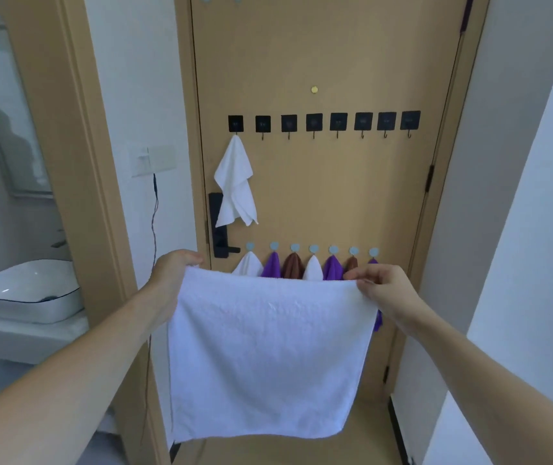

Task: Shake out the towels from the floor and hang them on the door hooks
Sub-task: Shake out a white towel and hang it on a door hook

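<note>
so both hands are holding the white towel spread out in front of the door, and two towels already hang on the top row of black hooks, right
Not quite. The head view shows only one hung towel on the top row of black hooks, on the leftmost hook. The left hand and right hand do hold the white towel spread out.

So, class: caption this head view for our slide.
Both hands, left and right, hold a white towel before the door hooks.

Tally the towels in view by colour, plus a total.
White: 4, namely the held towel, one on the black hooks, two on the lower row
Purple: 3
Brown: 2
Total: 9
</note>
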